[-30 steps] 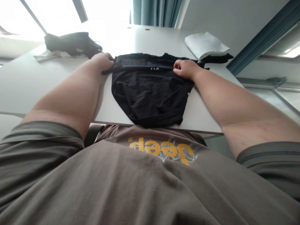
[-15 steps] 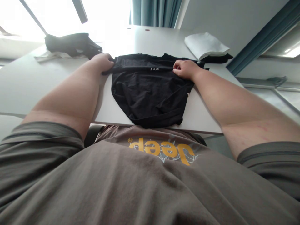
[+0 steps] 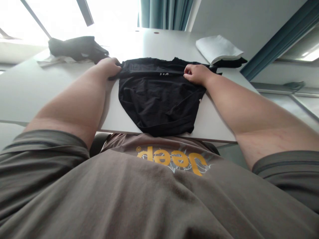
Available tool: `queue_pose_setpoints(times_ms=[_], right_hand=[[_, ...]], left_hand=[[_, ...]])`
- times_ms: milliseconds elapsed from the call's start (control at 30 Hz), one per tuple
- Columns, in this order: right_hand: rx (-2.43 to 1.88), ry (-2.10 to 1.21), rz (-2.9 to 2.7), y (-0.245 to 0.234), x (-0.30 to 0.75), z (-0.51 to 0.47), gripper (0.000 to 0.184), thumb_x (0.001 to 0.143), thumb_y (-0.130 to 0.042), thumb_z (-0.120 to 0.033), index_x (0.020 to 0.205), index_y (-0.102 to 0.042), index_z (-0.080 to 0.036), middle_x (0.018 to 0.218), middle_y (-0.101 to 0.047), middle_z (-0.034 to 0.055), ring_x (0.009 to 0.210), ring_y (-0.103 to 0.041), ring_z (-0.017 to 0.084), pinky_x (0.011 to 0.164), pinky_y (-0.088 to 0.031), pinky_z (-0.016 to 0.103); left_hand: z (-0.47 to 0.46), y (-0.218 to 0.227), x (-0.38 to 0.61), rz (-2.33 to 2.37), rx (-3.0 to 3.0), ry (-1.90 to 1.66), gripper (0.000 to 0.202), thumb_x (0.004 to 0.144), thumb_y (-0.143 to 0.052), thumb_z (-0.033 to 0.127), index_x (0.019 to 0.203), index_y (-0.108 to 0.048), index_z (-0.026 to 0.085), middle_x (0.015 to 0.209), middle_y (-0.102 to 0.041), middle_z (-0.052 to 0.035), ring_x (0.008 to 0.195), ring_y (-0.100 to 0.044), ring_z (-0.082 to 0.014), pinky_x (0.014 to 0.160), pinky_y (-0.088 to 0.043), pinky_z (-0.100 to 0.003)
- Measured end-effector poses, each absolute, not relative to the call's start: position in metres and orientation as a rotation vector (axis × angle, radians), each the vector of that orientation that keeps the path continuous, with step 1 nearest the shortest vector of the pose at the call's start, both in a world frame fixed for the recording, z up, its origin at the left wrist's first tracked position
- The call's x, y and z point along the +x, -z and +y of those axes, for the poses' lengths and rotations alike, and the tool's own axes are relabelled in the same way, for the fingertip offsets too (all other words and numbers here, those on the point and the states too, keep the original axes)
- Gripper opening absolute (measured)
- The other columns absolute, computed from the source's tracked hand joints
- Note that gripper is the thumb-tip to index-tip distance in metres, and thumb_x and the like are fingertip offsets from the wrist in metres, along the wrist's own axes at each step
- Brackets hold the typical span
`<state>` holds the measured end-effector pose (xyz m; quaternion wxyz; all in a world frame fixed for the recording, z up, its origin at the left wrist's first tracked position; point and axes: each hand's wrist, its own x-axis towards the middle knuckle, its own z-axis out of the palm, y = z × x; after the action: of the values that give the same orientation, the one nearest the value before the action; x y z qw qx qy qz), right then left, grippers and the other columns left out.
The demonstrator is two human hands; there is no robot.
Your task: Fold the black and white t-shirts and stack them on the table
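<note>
A black garment (image 3: 158,96) lies spread on the white table (image 3: 37,89) right in front of me, its near end reaching the table's front edge. My left hand (image 3: 108,66) is closed on the garment's far left corner. My right hand (image 3: 195,73) is closed in a pinch on the far edge toward the right. A folded band with small white lettering runs between the two hands.
A heap of dark clothing (image 3: 77,48) lies at the table's far left over a light cloth. A folded white cloth (image 3: 218,48) rests on a dark item at the far right. Teal curtains (image 3: 165,13) hang behind the table.
</note>
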<state>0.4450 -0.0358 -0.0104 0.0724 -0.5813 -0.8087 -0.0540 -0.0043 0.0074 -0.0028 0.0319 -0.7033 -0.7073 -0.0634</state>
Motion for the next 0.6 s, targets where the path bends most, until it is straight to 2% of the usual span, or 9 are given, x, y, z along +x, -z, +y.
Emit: queue_pose_setpoints(times_ms=[233, 433, 600], right_hand=[[-1.756, 0.139, -2.419, 0.0088, 0.4433, -0.0386, 0.031, 0.103, -0.058, -0.03, 0.125, -0.071, -0.012, 0.122, -0.074, 0.0158, 0.103, -0.066, 0.026, 0.089, -0.043, 0.036], [-1.753, 0.129, -2.413, 0.0095, 0.4442, -0.0378, 0.03, 0.103, -0.059, -0.029, 0.125, -0.071, -0.013, 0.12, -0.075, 0.0146, 0.102, -0.066, 0.025, 0.088, -0.044, 0.035], [-1.771, 0.112, -2.417, 0.0107, 0.446, -0.0357, 0.032, 0.106, -0.057, -0.035, 0.127, -0.07, -0.015, 0.124, -0.074, 0.0136, 0.107, -0.065, 0.026, 0.094, -0.045, 0.037]], left_hand=[[0.0084, 0.0039, -0.0061, -2.185, -2.172, 0.205, 0.053, 0.098, -0.067, 0.044, 0.144, -0.07, 0.02, 0.135, -0.071, -0.0089, 0.114, -0.065, -0.0307, 0.1, -0.054, -0.042], [0.0078, 0.0037, -0.0053, -2.159, -2.175, 0.164, 0.055, 0.099, -0.063, 0.043, 0.148, -0.068, 0.016, 0.141, -0.067, -0.013, 0.12, -0.063, -0.0326, 0.102, -0.051, -0.043], [0.0077, 0.0037, -0.0045, -2.174, -2.159, 0.172, 0.057, 0.098, -0.064, 0.046, 0.148, -0.068, 0.017, 0.14, -0.068, -0.0102, 0.119, -0.062, -0.0312, 0.102, -0.051, -0.041]])
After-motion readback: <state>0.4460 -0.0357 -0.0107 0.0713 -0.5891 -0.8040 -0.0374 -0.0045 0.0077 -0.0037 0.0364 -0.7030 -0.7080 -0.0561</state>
